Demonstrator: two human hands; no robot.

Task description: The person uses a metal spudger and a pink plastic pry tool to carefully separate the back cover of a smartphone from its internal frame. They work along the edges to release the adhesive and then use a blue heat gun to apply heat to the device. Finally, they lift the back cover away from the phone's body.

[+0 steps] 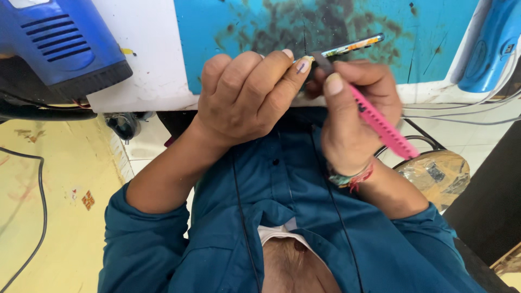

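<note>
Thin flat device, edge-on, pinched in left fingers; pink knife gripped in right fingers.

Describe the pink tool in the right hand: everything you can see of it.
The pink tool is a slim, flat handle, apparently plastic, with fine ribbing along its length and a small dark spot near the grip. It slants from the fingers down to the right, its free end past the wrist. The right hand pinches its upper end, thumb on top; a dark grey tip sticks out there, meeting the thin, colourfully printed flat piece that the left hand steadies. Whether the tip is a blade cannot be told.
</note>
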